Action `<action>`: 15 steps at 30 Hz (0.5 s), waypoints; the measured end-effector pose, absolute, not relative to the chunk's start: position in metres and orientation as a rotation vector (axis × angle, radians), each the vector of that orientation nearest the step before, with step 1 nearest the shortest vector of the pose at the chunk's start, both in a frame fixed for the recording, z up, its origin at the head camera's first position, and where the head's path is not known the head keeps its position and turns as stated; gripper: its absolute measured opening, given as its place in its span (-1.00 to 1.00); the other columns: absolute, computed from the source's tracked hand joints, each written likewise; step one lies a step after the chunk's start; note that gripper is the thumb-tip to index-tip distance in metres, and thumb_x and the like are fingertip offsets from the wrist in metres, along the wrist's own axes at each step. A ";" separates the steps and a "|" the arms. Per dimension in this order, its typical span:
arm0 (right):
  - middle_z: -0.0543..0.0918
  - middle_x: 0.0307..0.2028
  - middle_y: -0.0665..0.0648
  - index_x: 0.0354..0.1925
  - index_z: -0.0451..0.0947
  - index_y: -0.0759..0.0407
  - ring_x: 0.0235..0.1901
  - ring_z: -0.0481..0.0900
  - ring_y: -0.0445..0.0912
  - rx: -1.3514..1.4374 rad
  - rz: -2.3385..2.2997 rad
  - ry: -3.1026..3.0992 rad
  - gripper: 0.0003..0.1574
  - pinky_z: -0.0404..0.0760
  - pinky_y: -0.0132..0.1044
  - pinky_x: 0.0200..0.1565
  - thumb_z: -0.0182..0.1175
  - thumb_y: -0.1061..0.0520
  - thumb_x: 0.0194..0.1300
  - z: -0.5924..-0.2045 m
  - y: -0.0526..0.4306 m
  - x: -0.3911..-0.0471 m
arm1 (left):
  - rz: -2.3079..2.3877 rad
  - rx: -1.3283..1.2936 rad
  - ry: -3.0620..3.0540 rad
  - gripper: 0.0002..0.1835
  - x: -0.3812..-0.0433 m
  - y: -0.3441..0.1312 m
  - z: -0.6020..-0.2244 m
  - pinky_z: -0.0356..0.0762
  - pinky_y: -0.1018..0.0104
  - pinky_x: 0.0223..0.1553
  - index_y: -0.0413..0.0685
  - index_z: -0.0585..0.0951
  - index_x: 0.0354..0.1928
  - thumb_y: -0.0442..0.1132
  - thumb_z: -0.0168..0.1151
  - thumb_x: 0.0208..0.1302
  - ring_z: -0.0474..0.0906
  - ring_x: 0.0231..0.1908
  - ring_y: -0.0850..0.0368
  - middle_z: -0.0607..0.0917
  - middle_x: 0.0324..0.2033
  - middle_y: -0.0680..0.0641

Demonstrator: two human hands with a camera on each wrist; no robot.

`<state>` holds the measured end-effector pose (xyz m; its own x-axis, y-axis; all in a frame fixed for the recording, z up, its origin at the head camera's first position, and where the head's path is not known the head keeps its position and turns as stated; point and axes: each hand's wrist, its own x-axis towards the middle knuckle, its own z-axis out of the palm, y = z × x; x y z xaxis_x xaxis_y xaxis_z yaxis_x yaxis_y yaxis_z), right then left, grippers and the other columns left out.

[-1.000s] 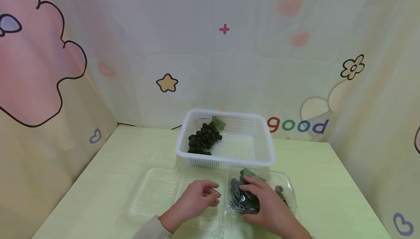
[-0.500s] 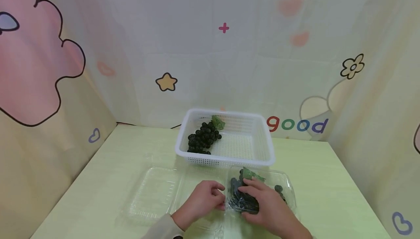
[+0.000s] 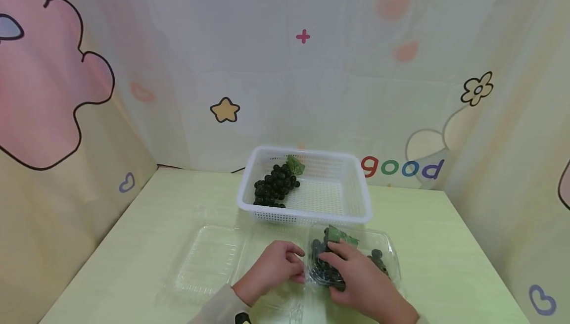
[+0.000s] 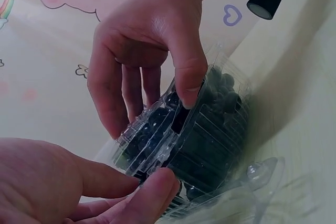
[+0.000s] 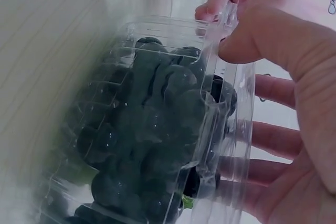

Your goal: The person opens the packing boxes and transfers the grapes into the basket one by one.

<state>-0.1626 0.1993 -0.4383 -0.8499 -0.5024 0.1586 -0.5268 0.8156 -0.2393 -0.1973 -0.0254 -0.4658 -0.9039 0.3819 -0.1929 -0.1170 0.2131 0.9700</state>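
Note:
A clear plastic clamshell box [image 3: 388,241] of dark grapes [image 5: 147,124] sits at the front right of the table in the head view, its lid down over the fruit. A green leaf [image 3: 343,236] shows at its far side. My right hand [image 3: 362,279] spans the box from above, fingers bent down onto the lid and thumb [image 4: 190,85] on the near rim. At the left corner, my left hand [image 3: 282,264] pinches the rim between thumb and forefinger, as the left wrist view shows. The right palm hides part of the grapes in the head view.
Behind the box stands a white slotted basket [image 3: 356,190] with a bunch of dark grapes [image 3: 276,183] and its leaf on the left side. A second clear clamshell [image 3: 207,257] lies spread open to the left of my left hand. A printed cloth [image 3: 267,67] hangs behind the table.
My left hand has moved right, from just beside the box to its left rim. The right hand has shifted slightly left along the lid. Basket and second clamshell stay put.

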 end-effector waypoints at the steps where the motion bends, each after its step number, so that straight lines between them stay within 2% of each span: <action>1: 0.57 0.28 0.22 0.18 0.62 0.01 0.30 0.52 0.33 0.833 0.407 -2.907 -0.29 0.68 0.18 0.06 0.52 0.07 0.01 -0.438 0.199 -0.163 | 1.729 0.249 2.107 -0.70 -0.198 -0.025 -0.466 0.75 0.20 -0.34 -0.41 0.60 0.06 -0.48 0.28 0.30 0.76 -0.49 0.12 0.78 -0.38 -0.14; 5: 0.59 0.23 0.19 0.17 0.63 0.01 0.21 0.60 0.20 0.861 0.334 -2.873 -0.27 0.72 0.08 0.00 0.53 0.08 -0.04 -0.437 0.196 -0.164 | 1.691 0.276 2.135 -0.71 -0.201 -0.025 -0.468 0.73 0.23 -0.36 -0.39 0.61 0.04 -0.47 0.29 0.29 0.75 -0.50 0.12 0.78 -0.40 -0.13; 9: 0.60 0.15 0.13 0.14 0.63 0.01 0.08 0.64 0.02 0.898 0.237 -2.814 -0.25 0.73 -0.06 -0.05 0.57 0.06 -0.09 -0.436 0.194 -0.165 | 1.672 0.304 2.161 -0.74 -0.203 -0.023 -0.473 0.71 0.25 -0.37 -0.39 0.63 -0.01 -0.48 0.30 0.26 0.78 -0.48 0.00 0.78 -0.42 -0.14; 15: 0.62 0.06 0.12 0.13 0.65 0.04 0.02 0.65 0.00 0.904 0.145 -2.802 -0.23 0.73 -0.08 -0.06 0.62 -0.01 -0.11 -0.433 0.191 -0.166 | 1.694 0.303 2.146 -0.73 -0.202 -0.018 -0.477 0.73 0.22 -0.39 -0.41 0.62 -0.01 -0.52 0.31 0.25 0.78 -0.49 -0.03 0.76 -0.45 -0.14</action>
<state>-0.1657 0.1906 -0.4330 -0.7949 -0.5681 0.2130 -0.5871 0.8088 -0.0338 -0.2021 -0.0183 -0.4774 -0.9010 0.4004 -0.1667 -0.0691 0.2469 0.9666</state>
